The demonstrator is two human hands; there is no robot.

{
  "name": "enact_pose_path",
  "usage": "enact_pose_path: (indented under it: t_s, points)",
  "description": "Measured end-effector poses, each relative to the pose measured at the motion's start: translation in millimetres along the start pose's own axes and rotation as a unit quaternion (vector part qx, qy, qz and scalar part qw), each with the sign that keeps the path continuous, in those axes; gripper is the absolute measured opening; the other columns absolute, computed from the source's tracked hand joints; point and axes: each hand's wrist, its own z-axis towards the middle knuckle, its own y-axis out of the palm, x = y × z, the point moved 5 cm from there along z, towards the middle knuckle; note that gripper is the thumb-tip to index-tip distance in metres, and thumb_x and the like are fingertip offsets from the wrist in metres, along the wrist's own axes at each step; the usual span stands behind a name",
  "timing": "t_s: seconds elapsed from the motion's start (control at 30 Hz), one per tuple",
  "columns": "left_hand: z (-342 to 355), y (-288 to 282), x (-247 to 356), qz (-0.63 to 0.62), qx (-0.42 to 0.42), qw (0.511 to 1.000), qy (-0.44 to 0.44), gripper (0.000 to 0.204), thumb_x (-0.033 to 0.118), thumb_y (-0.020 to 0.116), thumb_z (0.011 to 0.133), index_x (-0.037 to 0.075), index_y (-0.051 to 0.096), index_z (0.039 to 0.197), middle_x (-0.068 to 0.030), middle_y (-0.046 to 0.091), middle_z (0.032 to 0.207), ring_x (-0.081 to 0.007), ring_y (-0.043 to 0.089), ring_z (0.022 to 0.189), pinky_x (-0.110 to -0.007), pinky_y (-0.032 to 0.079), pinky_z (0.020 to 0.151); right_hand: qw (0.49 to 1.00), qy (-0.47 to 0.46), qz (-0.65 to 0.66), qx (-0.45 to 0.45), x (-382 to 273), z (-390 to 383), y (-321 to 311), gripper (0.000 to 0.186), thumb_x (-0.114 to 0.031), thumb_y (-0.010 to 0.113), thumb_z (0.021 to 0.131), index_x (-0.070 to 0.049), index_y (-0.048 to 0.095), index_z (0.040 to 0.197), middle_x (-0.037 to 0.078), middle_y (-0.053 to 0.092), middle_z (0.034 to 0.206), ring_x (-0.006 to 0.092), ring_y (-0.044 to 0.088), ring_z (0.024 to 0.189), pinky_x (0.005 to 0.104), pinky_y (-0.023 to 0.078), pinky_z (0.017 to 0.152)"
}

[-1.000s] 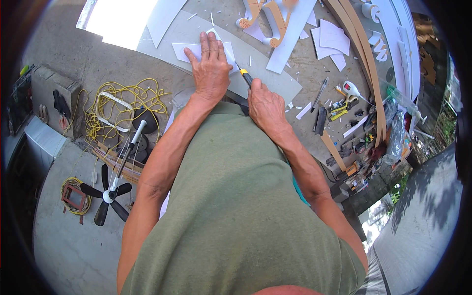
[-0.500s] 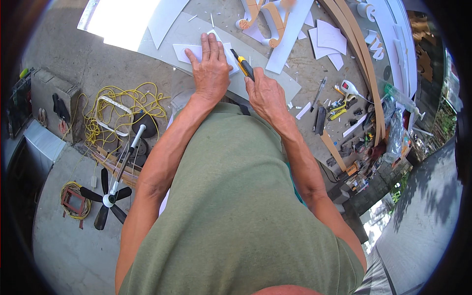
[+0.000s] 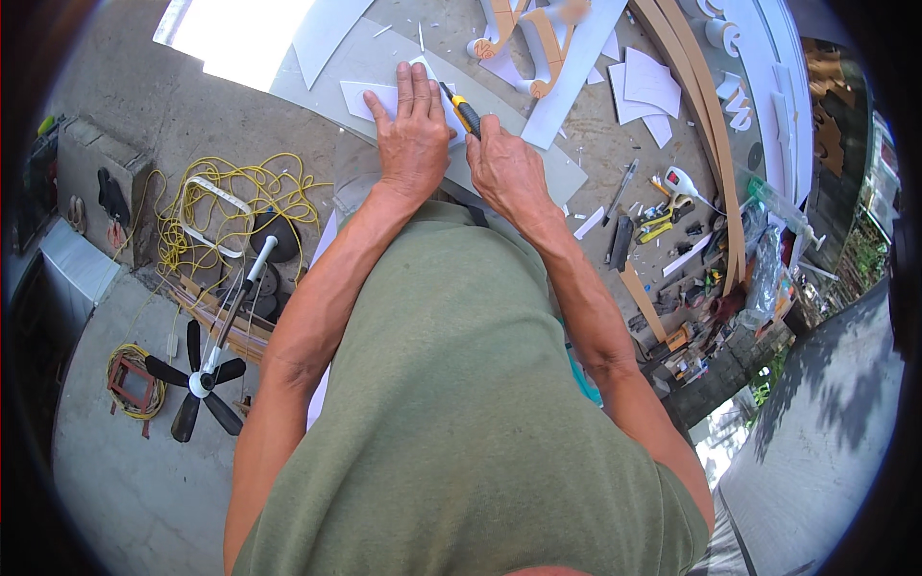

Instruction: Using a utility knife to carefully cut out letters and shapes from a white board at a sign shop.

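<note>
My left hand (image 3: 413, 139) lies flat with its fingers stretched forward, pressing on a small white sheet piece (image 3: 357, 99). Under that piece is a larger grey board (image 3: 557, 176) on the table. In my right hand (image 3: 509, 171) is a utility knife (image 3: 465, 113) with a yellow and black handle. Its blade end points away from me and to the left, close beside my left fingers at the white piece's right edge. Whether the blade touches the sheet is too small to tell.
White offcuts (image 3: 651, 77) and tan-faced cut-out letters (image 3: 548, 43) lie beyond my hands. To the right are a glue gun (image 3: 680, 180), yellow-handled pliers (image 3: 656, 227), a pen (image 3: 626, 180) and long brown strips (image 3: 706, 106). A fan (image 3: 200, 384) and tangled yellow cord (image 3: 178, 221) are at left.
My right hand has moved the knife slightly forward and left, bringing its blade end nearer my left fingers. My left hand stays pressed on the white piece.
</note>
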Motion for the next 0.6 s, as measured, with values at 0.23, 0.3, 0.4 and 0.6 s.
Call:
enact_pose_path:
  t_s: [0.23,0.3,0.4,0.6]
  points:
    - [-1.9,1.6,1.4,0.019,0.003,1.0,-0.003,0.075,0.027,0.08,0.079,-0.005,0.055,0.142,-0.0234,0.038,0.161,-0.0366,0.028,0.154,-0.078,0.026,0.109,0.998,-0.015,-0.051,-0.016,-3.6,4.0,6.4,0.023,-0.02,0.054,0.102,0.002,0.046,0.099,0.027,0.068,0.086,0.0477,0.068,0.079,0.0565,0.053,0.068]
    - [-2.6,2.5,1.3,-0.002,-0.003,1.0,0.003,0.071,0.026,0.078,0.079,-0.007,0.057,0.139,-0.0259,0.041,0.158,-0.04,0.029,0.153,-0.081,0.02,0.109,0.998,-0.015,-0.052,-0.017,-7.1,1.0,2.5,0.017,-0.012,0.055,0.096,0.002,0.047,0.099,0.027,0.068,0.087,0.0467,0.07,0.079,0.0553,0.054,0.068]
    - [2.3,3.6,-0.3,-0.003,0.012,1.0,0.004,0.071,0.025,0.078,0.08,-0.007,0.057,0.139,-0.0265,0.041,0.158,-0.0408,0.029,0.153,-0.082,0.02,0.109,0.998,-0.014,-0.056,-0.022,-7.0,-6.3,0.4,0.014,-0.003,0.056,0.089,0.003,0.048,0.1,0.028,0.068,0.087,0.0455,0.071,0.078,0.0539,0.056,0.068]
    - [-1.0,4.8,2.1,0.008,-0.015,1.0,-0.008,0.078,0.028,0.082,0.078,-0.007,0.054,0.142,-0.025,0.037,0.161,-0.0392,0.025,0.155,-0.08,0.025,0.108,0.997,-0.001,-0.072,-0.033,2.9,-24.5,7.5,0.017,-0.001,0.056,0.089,0.003,0.046,0.101,0.027,0.067,0.087,0.0449,0.071,0.074,0.053,0.056,0.065]
